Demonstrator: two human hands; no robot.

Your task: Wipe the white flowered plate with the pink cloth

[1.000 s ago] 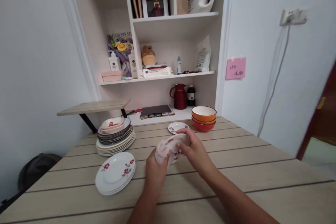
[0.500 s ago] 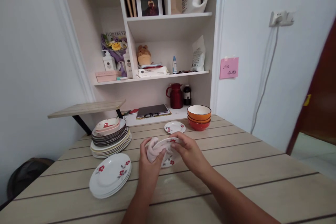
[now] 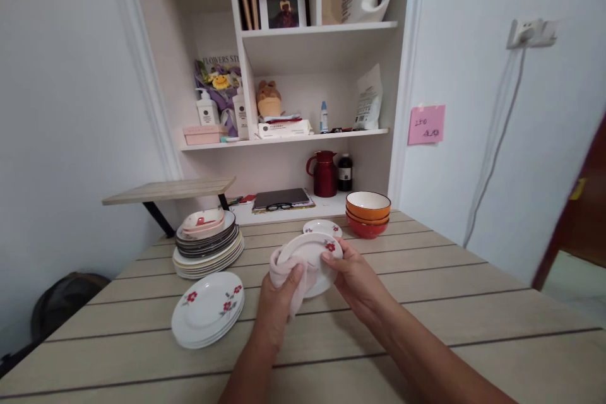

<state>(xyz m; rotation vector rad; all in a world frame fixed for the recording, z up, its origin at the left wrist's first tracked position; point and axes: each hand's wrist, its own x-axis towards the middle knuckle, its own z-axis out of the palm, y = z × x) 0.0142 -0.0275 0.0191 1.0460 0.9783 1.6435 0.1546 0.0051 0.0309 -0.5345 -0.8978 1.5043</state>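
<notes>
Between our fingers sits a round, white, red-flowered ceramic plate point(image 3: 308, 247), our right hand point(image 3: 354, 276) pinching its rim, our left hand point(image 3: 275, 304) clasping a pale-pink fabric cloth point(image 3: 279, 266) against it. We're apparently wiping; the next move calls for steady rim support.

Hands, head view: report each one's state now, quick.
Left hand: closed, holding the pale cloth against the plate.
Right hand: closed, gripping the plate's rim.

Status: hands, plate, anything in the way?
Left hand clasping pale cloth at left side of flowered plate; right hand gripping its right edge. Plate held tilted. No visible obstruction; second plate lies just beyond.
</notes>
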